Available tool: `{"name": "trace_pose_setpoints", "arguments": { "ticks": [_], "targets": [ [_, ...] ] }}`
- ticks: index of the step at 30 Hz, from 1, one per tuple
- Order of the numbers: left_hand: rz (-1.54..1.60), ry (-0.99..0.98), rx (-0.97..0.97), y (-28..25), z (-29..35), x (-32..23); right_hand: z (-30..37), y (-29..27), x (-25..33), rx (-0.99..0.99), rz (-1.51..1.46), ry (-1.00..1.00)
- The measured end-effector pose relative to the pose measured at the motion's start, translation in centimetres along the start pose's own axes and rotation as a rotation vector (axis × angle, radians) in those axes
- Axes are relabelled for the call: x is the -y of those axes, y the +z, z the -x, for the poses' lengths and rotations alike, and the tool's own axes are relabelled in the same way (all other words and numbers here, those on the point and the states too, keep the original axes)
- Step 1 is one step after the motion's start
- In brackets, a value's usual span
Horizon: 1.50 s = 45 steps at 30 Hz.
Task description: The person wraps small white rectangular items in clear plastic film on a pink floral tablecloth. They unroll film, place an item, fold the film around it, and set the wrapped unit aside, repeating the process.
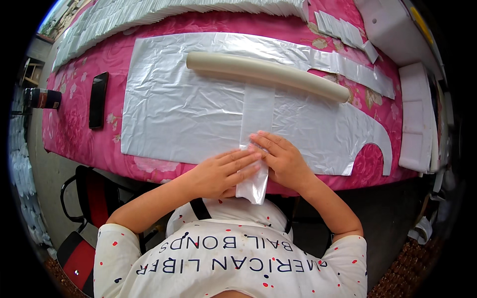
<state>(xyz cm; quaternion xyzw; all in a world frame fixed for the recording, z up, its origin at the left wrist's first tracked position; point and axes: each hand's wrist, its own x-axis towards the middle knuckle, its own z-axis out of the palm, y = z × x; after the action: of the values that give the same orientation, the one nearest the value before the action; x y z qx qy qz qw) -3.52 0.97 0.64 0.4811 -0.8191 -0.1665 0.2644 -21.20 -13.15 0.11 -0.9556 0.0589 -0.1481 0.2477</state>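
Observation:
A long, narrow strip of folded white plastic film [257, 109] runs toward me over a spread white plastic sheet [184, 114]. The sheet has the outline of an apron, with a curved cut-out at its right end. Both hands meet at the table's near edge on the strip. My left hand [218, 174] has its straight fingers across the film, its thumb mostly hidden below. From the other side my right hand [280, 159] holds the strip, its fingers by the left fingertips. The strip's shiny end hangs toward my lap. A pale tube [268, 72] lies across sheet and strip.
On the pink flowered cloth [69, 126] rest a black phone [98, 100] and a dark cup-like container [43, 98]. Packed rows of folded white plastic [164, 17] line the far edge, with a smaller row [340, 29] at right. White foam boxes [416, 119] border the right side.

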Motion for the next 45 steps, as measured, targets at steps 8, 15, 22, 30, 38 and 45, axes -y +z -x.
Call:
{"name": "trace_pose_setpoints", "arguments": {
  "ticks": [8,15,22,30,38,45],
  "targets": [
    [-0.036,-0.275,-0.124,0.3,-1.7,0.8,-0.7,-0.4,-0.4,-0.183,-0.077,0.110],
    [0.439,-0.691,-0.312,-1.2,-4.1,1.3,-4.1,-2.3,-1.3,-0.007,-0.523,0.812],
    [-0.213,-0.408,-0.100,1.2,-4.0,1.1,-5.9,-3.2,-2.7,0.177,-0.671,1.026],
    [-0.260,-0.504,-0.020,2.8,-4.3,1.0,-5.5,-2.6,-2.2,0.092,-0.708,1.039],
    [-0.271,-0.454,-0.094,1.8,-4.5,1.9,-3.5,-1.3,-1.6,-0.241,0.364,0.122],
    [-0.340,-0.377,-0.138,0.8,-5.0,3.2,-4.3,-2.1,-4.1,-0.016,0.129,0.023]
  ]
}}
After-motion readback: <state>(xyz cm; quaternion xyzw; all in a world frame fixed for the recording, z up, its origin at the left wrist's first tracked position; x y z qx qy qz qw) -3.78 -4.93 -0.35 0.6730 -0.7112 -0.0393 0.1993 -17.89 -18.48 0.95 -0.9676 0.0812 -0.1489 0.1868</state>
